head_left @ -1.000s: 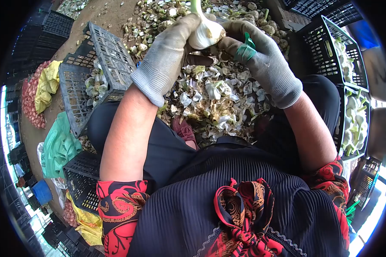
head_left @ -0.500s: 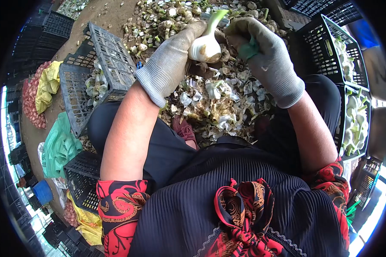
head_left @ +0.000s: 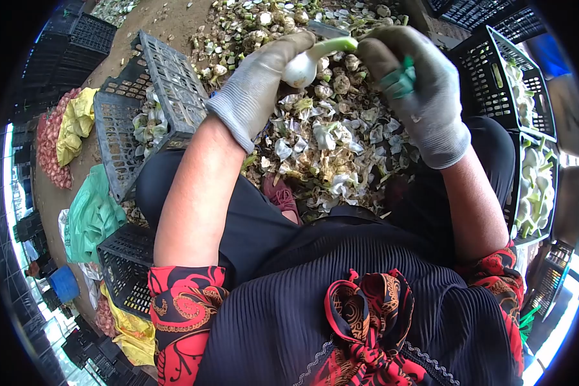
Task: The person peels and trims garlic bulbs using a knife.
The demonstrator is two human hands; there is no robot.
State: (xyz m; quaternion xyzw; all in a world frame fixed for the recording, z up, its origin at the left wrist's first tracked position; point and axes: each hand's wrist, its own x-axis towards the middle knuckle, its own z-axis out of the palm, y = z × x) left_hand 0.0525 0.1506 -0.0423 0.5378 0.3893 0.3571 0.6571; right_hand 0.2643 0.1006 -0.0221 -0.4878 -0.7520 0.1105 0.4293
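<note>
My left hand (head_left: 264, 80), in a grey work glove, is closed around a white garlic bulb (head_left: 300, 69). Its thick green stem (head_left: 334, 45) points right, toward my other hand. My right hand (head_left: 424, 93), gloved as well, is closed with its fingertips right at the stem's end. Just beyond the stem shows the flat grey blade (head_left: 328, 29) of a knife, reaching out from the right hand; its handle is hidden in the fist. Teal wrapping (head_left: 400, 78) shows at the fingers of that hand. Below both hands lies a heap of garlic skins (head_left: 328, 145).
Trimmed root ends and scraps (head_left: 264, 26) cover the ground ahead. At right stand black crates (head_left: 495, 80) with garlic bulbs (head_left: 534, 186). A tilted grey crate (head_left: 174, 83) stands at left, near a green bag (head_left: 93, 215), a red net sack (head_left: 53, 148) and a blue bucket (head_left: 64, 285).
The garlic has tipped from upright to lying over, its stem now pointing right. My right hand has shifted slightly right and turned, and the grey blade now shows behind the stem.
</note>
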